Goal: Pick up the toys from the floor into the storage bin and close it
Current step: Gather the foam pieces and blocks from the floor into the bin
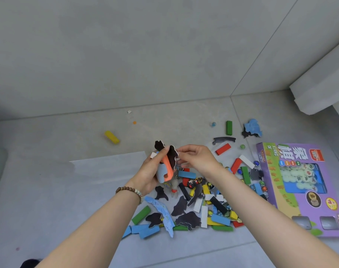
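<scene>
Left hand point(148, 174) grips stacked puzzle pieces point(167, 163); right hand point(198, 158) pinches their black edge. Toy pile point(201, 206) on floor point(68, 190) below.

Bare forearms, brown beaded bracelet point(130, 191) on left wrist.
</scene>
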The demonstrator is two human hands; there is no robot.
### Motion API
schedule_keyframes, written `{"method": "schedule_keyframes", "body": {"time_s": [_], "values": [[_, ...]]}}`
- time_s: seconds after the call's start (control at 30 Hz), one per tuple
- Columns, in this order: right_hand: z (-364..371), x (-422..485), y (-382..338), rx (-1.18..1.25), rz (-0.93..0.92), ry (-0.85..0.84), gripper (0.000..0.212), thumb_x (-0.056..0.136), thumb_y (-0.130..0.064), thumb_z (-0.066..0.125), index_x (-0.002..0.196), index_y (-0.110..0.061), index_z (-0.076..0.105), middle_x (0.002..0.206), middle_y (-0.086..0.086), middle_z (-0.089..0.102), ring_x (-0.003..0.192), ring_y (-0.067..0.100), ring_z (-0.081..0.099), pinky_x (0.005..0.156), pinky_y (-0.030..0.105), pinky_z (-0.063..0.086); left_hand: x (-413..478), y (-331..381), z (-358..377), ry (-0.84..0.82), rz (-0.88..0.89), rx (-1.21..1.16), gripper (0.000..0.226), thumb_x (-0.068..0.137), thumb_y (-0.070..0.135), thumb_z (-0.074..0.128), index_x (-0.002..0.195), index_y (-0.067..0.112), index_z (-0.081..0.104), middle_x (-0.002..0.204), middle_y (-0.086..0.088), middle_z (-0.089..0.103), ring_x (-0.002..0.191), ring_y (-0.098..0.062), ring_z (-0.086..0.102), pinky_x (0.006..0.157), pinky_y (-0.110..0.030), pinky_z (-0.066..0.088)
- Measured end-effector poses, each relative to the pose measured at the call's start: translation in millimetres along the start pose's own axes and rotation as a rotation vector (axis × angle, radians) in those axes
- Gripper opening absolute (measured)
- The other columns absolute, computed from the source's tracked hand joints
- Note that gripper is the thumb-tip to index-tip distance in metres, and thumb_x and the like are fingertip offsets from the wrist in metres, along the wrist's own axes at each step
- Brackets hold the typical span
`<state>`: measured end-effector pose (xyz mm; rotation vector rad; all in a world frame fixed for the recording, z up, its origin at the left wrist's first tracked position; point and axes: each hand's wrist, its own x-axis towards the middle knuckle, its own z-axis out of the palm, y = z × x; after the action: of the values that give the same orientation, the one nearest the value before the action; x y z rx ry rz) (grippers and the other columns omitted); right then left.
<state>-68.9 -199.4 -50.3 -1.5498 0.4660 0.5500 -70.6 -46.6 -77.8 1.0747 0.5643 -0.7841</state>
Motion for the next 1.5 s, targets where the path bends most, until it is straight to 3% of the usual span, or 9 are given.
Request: {"method": "schedule_keyframes", "body": {"time_s": [0.17,0.33,0.53,0.93,1.03,1.13,1.23,1.33,1.5], "values": [[-26.3,3.0,14.5,-0.126,-0.075,0.131,0.007,0.085,-0.013,0.067,0.092,-0.014,0.068,0.085,-0.003,0.068,0.074,0.005,0.06,0.061,0.007,0.047,1.8,0.1,-9.8,0.152,0.019,-0.033,0.028,0.083,0.029,0.069,0.097,0.009,0.057,0.082,-0.013,0.066,0.08,-0.025,0.066,0.077,-0.034,0.057],[-34.5,0.1,34.7,-0.488,-0.022,0.018,0.035,0.073,-0.022,0.079,0.105,-0.014,0.067,0.089,-0.011,0.06,0.077,0.001,0.052,0.068,0.006,0.042,-5.8,-2.7,-19.7,0.156,-0.011,0.012,0.019,0.085,0.031,0.065,0.087,0.013,0.062,0.082,-0.01,0.067,0.072,-0.023,0.062,0.056,-0.026,0.057],[-22.0,-1.8,43.3,-0.764,-0.081,0.07,0.03,0.07,-0.026,0.081,0.095,-0.021,0.064,0.101,-0.003,0.054,0.092,0.008,0.051,0.082,0.023,0.043,-10.5,-6.8,-27.9,0.186,-0.009,0.029,0.013,0.085,0.031,0.066,0.084,0.018,0.063,0.081,-0.004,0.069,0.078,-0.023,0.062,0.087,-0.042,0.05],[-10.1,-4.2,39.3,-0.333,-0.079,0.22,0.015,0.077,-0.021,0.076,0.085,-0.018,0.064,0.08,-0.001,0.065,0.071,0.008,0.058,0.064,0.013,0.045,-20.7,-7.5,-28.8,0.148,0.002,0.031,0.034,0.084,0.044,0.062,0.106,0.018,0.061,0.109,-0.001,0.068,0.075,-0.017,0.068,0.074,-0.033,0.057],[12.9,-7.2,16.7,-0.156,-0.074,0.101,0.015,0.081,-0.016,0.072,0.094,-0.011,0.067,0.082,0.004,0.068,0.07,0.007,0.061,0.063,0.013,0.048,-23.6,-4.4,-25.5,0.113,-0.03,0.014,0.051,0.085,0.055,0.053,0.114,0.014,0.061,0.102,-0.003,0.07,0.069,-0.015,0.069,0.068,-0.03,0.059],[36.6,-7.2,7.3,-0.122,-0.101,0.041,0.014,0.083,-0.01,0.069,0.095,-0.003,0.069,0.081,0.008,0.068,0.069,0.013,0.062,0.065,0.017,0.054,-28.9,2.2,-23.7,0.079,-0.058,-0.017,0.046,0.086,0.057,0.05,0.089,0.015,0.067,0.073,-0.003,0.07,0.066,-0.014,0.065,0.074,-0.027,0.054],[43.7,-5.6,8.7,-0.139,-0.13,0.047,0.011,0.083,-0.01,0.069,0.093,-0.006,0.072,0.084,0.009,0.072,0.074,0.016,0.067,0.074,0.023,0.056,-31.5,7.1,-25.6,0.078,-0.031,-0.092,0.035,0.088,0.049,0.054,0.083,0.016,0.068,0.072,-0.002,0.071,0.066,-0.013,0.065,0.072,-0.026,0.054],[38.5,-4.4,9.6,-0.153,-0.175,0.053,0.009,0.084,-0.009,0.067,0.092,-0.007,0.072,0.076,-0.005,0.069,0.063,-0.006,0.06,0.062,0.009,0.048,-33.0,12.0,-27.6,0.124,-0.043,-0.154,0.024,0.088,0.037,0.06,0.085,0.014,0.065,0.063,-0.001,0.07,0.055,-0.011,0.065,0.058,-0.021,0.055],[26.0,14.0,12.5,-0.221,-0.217,0.22,0.013,0.081,-0.012,0.071,0.094,-0.012,0.069,0.085,-0.002,0.066,0.059,-0.004,0.053,0.06,0.007,0.043,-32.4,17.7,-35.2,0.198,-0.024,-0.165,0.01,0.089,0.023,0.06,0.086,0.013,0.061,0.058,0.001,0.066,0.045,-0.008,0.061,0.05,-0.016,0.053]]}}
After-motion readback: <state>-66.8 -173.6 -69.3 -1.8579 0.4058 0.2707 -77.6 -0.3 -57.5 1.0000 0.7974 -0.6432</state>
